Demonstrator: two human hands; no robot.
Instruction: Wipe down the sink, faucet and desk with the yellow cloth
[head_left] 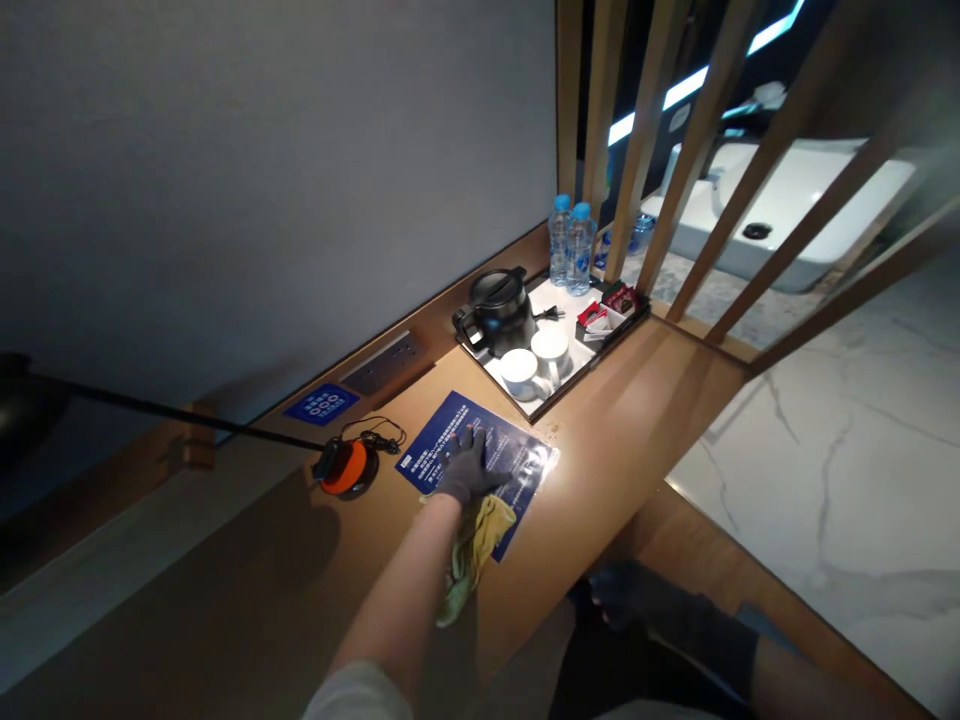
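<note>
I am pressing my left hand [466, 465] flat on the blue card [480, 468] in the middle of the frame, on the wooden desk [247, 590]. My gloved fingers are spread wide on the shiny card. A yellow cloth [472, 555] is lying just under my wrist, touching the near edge of the card. My right hand [637, 598] is hanging low at the bottom right, off the edge of the desk. It is dark there, so I cannot tell how those fingers are sitting.

To the left of the card an orange round thing [346, 466] is resting. Toward the upper right a tray [547, 400] is holding a black kettle [499, 312] and two white cups [536, 365].

I think wiping well means holding the card flat so it is not sliding, and rubbing gently, staying away from the cups.
</note>
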